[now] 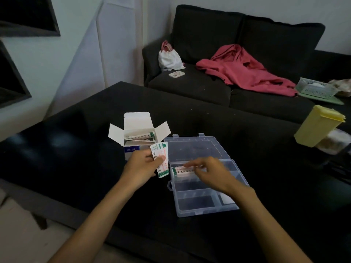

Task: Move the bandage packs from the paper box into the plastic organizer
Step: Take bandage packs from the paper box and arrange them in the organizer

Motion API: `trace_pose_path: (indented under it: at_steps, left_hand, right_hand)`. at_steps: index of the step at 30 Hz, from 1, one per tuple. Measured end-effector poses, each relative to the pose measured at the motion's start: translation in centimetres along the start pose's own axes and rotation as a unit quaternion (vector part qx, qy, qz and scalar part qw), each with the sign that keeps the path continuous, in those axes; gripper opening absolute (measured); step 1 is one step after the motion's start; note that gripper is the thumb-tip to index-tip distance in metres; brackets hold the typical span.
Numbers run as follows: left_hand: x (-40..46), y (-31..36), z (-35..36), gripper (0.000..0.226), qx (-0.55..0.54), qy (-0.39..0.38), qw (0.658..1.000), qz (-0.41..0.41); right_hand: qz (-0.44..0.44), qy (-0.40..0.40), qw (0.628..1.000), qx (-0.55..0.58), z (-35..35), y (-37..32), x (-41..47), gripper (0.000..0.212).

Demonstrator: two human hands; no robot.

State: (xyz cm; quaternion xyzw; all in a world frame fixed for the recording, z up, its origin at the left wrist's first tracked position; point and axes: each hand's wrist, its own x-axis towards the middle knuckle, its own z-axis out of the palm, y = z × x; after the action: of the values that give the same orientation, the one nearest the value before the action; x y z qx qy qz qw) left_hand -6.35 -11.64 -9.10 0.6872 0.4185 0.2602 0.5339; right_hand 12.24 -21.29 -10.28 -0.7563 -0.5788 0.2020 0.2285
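The bandage packs [161,160] and the paper box [133,149] carry small printed characters, too blurred to read.

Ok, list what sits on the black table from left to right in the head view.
paper box → bandage packs held in the left hand → plastic organizer → yellow container

Glossy black bench [76,149]; white paper box [136,128] with blue front; clear plastic organizer [207,204]; white bandage packs [161,160], green-ended, red print; pale yellow plastic container [317,128].
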Motion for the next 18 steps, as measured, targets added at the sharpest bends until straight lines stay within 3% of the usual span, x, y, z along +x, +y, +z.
trace_pose_path:
  at_steps: [6, 11, 14, 18]
  left_hand:
    - [-0.4, 0.9, 1.6, 0.019, -0.014, -0.035, 0.999, 0.007]
    - [-0.4, 0.8, 1.9, 0.013, -0.026, -0.058, 0.998, -0.004]
    - [-0.3, 0.5, 1.7, 0.011, -0.044, -0.077, 0.996, -0.020]
    - [-0.2, 0.4, 1.8, 0.011, -0.053, -0.123, 0.990, -0.041]
  right_hand:
    - [-0.061, 0.015, 0.989, -0.133, 1.4, 0.2, -1.6, 0.032]
    - [-0.093, 0.054, 0.983, -0.150, 2.3, 0.4, -1.6, 0.030]
    - [-0.073, 0.061, 0.993, -0.076, 2.0, 0.2, -1.6, 0.030]
    - [0.012, 0.120, 0.971, 0.207, -0.2, -2.0, -0.9, 0.025]
